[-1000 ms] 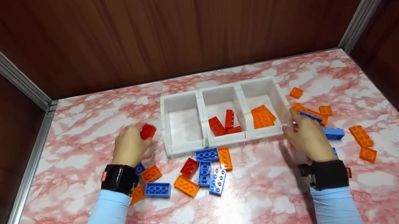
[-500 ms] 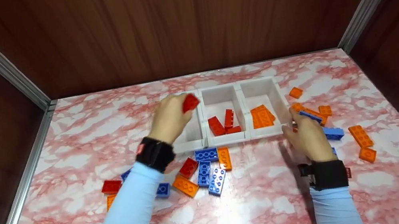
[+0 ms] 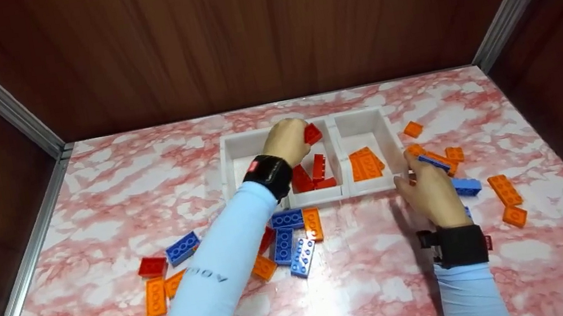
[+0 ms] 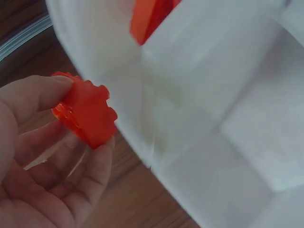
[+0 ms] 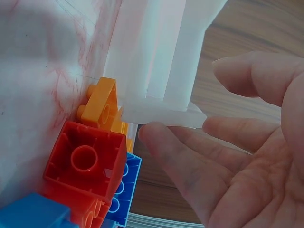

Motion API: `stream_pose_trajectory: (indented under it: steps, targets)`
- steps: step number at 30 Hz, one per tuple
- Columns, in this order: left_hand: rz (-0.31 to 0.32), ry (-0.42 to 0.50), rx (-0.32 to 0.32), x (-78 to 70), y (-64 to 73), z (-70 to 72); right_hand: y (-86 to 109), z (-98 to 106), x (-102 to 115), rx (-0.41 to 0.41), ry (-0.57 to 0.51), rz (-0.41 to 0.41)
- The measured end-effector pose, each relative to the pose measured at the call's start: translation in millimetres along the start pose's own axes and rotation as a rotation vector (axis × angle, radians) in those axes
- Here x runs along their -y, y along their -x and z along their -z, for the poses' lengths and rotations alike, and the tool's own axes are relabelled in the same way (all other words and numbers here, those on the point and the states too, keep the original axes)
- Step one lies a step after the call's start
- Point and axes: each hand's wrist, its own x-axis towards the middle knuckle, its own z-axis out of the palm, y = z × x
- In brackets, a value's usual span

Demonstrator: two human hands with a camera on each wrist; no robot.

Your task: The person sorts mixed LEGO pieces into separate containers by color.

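My left hand pinches a red toy brick over the middle compartment of a white three-part tray. In the left wrist view, thumb and fingertips grip that brick beside the tray's wall. Several red bricks lie in the middle compartment, and flat orange bricks are in the right one. My forearm and hand partly cover the left compartment. At the tray's right end rests my right hand, its extended fingers against the wall and thumb apart, as the right wrist view shows.
Blue, orange and red bricks lie before the tray, including a blue one and a studded blue one. More orange bricks and a blue brick surround my right hand. Brown panels enclose the marbled tabletop.
My left hand has carried the red brick rightward from left of the tray to above its middle compartment. My right hand has stayed at the tray's right end.
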Motion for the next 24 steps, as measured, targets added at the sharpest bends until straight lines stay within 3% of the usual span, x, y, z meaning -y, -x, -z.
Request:
stream_pose_trajectory:
  steps: [8, 15, 18, 24]
  targets:
    - [0.041, -0.086, -0.001, -4.9, -18.3, -28.9, -0.5, -0.3, 0.7, -0.006, 0.013, -0.019]
    - [0.105, -0.053, 0.021, -3.3, -19.9, -40.2, 0.1, -2.2, 1.8, -0.005, -0.012, -0.019]
    - [0.08, -0.055, 0.029, -3.0, -17.1, -39.3, 0.3, -1.8, 1.7, -0.015, -0.012, 0.0]
    - [-0.032, -0.054, -0.021, 0.4, -9.6, -28.5, 1.0, -0.4, 0.7, -0.02, 0.003, 0.002]
